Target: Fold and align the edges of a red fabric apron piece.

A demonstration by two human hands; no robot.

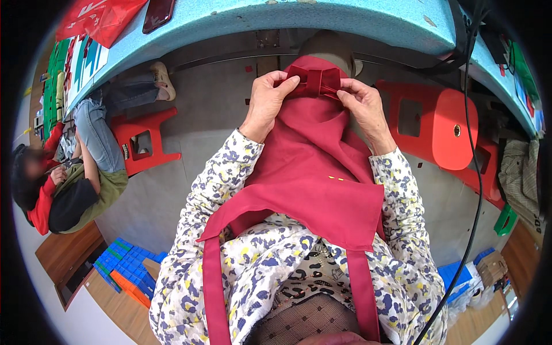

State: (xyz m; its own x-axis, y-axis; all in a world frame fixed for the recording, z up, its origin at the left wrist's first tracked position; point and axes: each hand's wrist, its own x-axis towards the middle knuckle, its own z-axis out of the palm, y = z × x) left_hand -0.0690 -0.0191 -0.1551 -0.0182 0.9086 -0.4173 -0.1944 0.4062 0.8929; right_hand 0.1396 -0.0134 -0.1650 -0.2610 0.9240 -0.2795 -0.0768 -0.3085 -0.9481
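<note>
A dark red fabric bow [313,82] is stretched between my hands above my lap. My left hand [268,102] pinches its left loop between thumb and fingers. The right end is gripped by my right hand [365,110], thumb and forefinger together. Beneath the bow, the red apron [305,144] that I wear is draped over my legs, close in colour to the bow.
In front of me curves a light blue table edge [322,20], bearing a dark phone [158,14] and a red bag [99,18]. Red stools [454,129] stand at the right. A seated person [75,167] is at the left. A black cable [476,190] hangs on my right.
</note>
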